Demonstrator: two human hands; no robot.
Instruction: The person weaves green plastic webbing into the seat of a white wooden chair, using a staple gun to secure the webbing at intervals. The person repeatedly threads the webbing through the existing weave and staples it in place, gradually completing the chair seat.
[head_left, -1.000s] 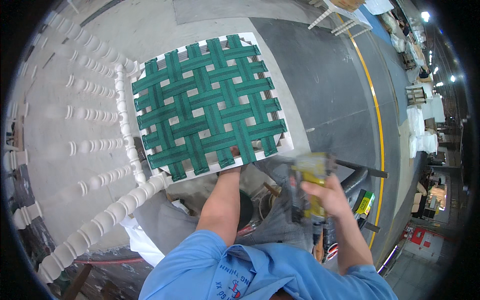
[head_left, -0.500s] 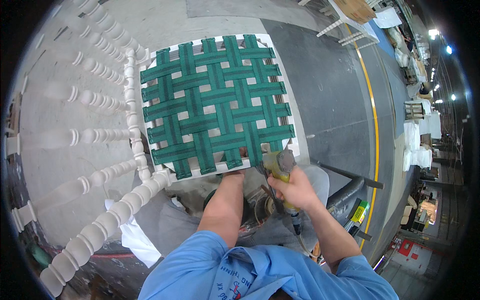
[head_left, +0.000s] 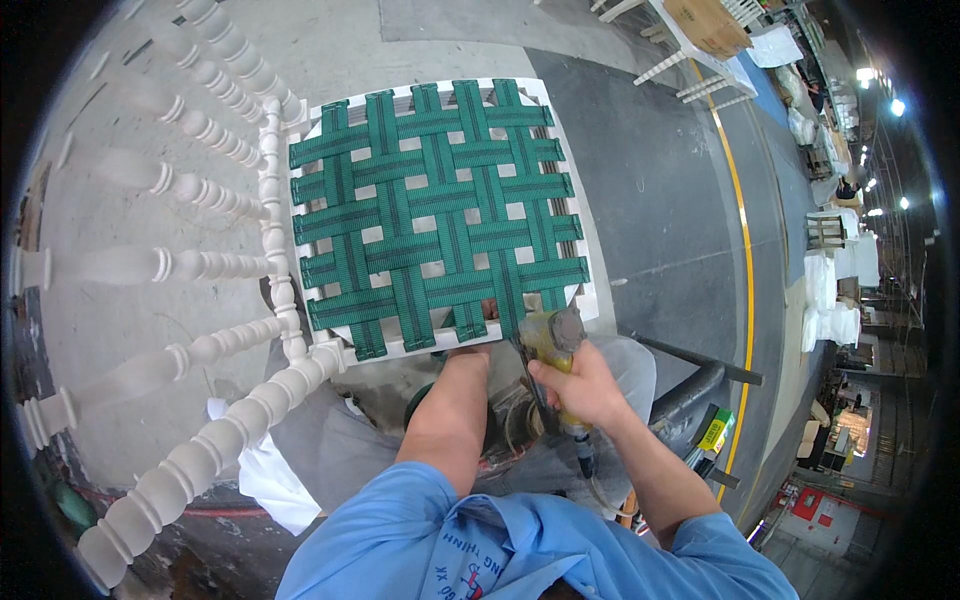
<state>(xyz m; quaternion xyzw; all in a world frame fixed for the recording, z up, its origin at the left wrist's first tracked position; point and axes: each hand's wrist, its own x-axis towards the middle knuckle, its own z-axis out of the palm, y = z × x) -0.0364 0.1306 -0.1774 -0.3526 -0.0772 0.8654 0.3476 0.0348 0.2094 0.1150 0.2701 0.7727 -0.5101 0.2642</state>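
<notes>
Concrete floor [head_left: 640,190], pale grey at 11 o'clock, darker at 2 o'clock, with a yellow line [head_left: 745,250] curving along 3 o'clock. A white chair [head_left: 280,330] with green webbing lies on it at centre.

**Hand and arm posture**

Both bare forearms extend forward from short light-blue sleeves. The left hand [head_left: 476,352] reaches furthest forward; only its wrist and heel show, so the fingers cannot be judged. The right hand [head_left: 580,385] sits just beside it, to its right and slightly nearer the body, fingers curled tight in a fist grip, thumb uppermost, wrist bent inward toward the left forearm.
</notes>
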